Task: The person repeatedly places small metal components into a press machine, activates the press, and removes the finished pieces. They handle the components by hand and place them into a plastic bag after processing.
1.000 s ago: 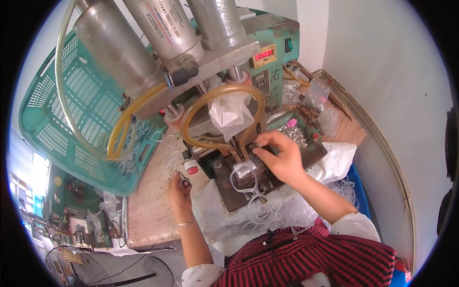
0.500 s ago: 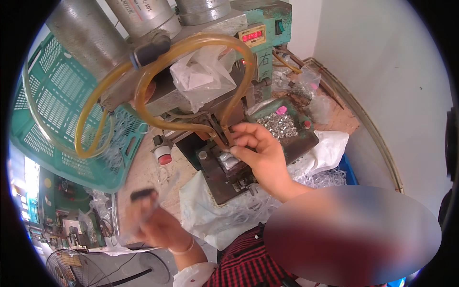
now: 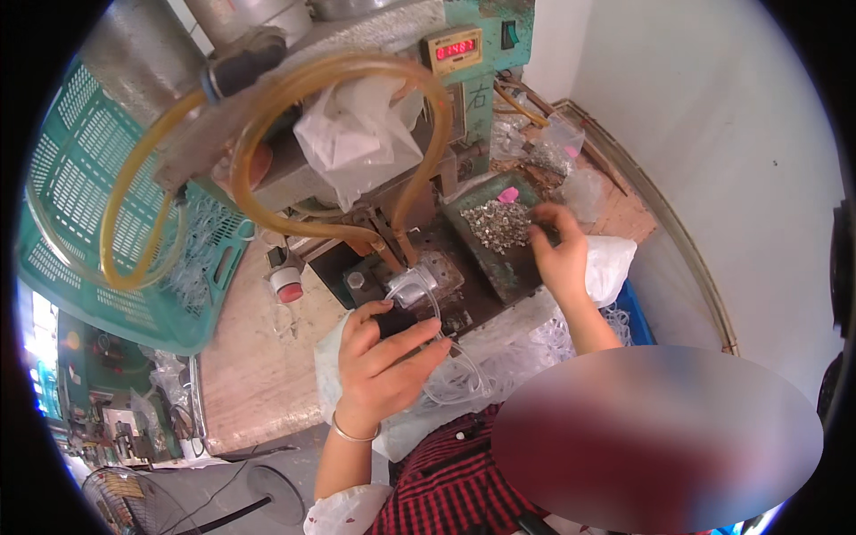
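Note:
My left hand [image 3: 383, 366] is at the front of the press, closed around a loop of clear thin tube [image 3: 473, 379] with a black piece [image 3: 399, 322] between thumb and fingers. The loop passes over the shiny metal block [image 3: 415, 285] beneath the press head. At the right edge of the green tray [image 3: 504, 267], my right hand [image 3: 563, 254] has its thumb and forefinger curved but apart, beside a heap of small metal pieces [image 3: 493, 223]. Whether a tiny piece touches those fingertips is too small to make out.
Yellowed hoses [image 3: 245, 152] curve down in front of the press. A red button [image 3: 288, 292] sits left of it, near a green basket [image 3: 169, 330] full of clear tubing. White sheeting [image 3: 615, 263] and more clear tubing [image 3: 544, 348] lie at the near right, beside a blue bin [image 3: 635, 312].
My left hand has come right and up to the metal block with the clear tube and black piece. My right hand has left the block for the tray of metal pieces.

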`<state>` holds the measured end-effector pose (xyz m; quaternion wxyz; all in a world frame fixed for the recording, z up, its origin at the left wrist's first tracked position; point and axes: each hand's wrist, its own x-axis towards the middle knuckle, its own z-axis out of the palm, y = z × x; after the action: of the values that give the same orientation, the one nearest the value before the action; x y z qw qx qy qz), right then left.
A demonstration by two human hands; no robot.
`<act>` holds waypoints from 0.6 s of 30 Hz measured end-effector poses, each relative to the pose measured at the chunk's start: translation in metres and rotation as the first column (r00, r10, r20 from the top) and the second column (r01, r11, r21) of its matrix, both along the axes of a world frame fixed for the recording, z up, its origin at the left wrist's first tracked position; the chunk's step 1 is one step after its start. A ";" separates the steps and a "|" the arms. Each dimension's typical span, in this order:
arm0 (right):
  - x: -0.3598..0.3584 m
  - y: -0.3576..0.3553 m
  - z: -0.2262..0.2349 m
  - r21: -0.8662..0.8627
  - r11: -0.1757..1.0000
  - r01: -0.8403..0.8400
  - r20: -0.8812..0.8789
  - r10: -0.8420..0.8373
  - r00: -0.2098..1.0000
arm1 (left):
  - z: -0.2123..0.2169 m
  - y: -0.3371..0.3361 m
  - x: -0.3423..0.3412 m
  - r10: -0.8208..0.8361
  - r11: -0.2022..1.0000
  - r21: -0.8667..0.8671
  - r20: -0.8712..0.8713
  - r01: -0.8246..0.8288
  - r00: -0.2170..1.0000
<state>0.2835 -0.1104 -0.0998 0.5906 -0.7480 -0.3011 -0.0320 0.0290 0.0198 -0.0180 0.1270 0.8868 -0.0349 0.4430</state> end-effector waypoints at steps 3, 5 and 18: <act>-0.009 -0.008 -0.004 -0.308 0.951 0.008 0.291 0.086 0.953 | -0.007 0.001 0.002 -0.003 1.000 -0.010 0.011 0.003 1.000; -0.019 -0.001 -0.002 -0.343 0.938 0.051 0.303 0.060 0.951 | -0.009 -0.001 -0.003 0.018 1.000 -0.021 0.005 -0.018 1.000; -0.018 0.001 -0.002 -0.086 0.994 -0.074 -0.010 0.074 0.997 | 0.037 0.037 -0.120 0.761 0.644 -0.229 0.298 -0.730 0.577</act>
<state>0.2652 -0.1092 -0.1017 0.5597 -0.7611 -0.3277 0.0053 -0.0914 0.0570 0.0195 -0.0441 0.7131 0.3359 0.6137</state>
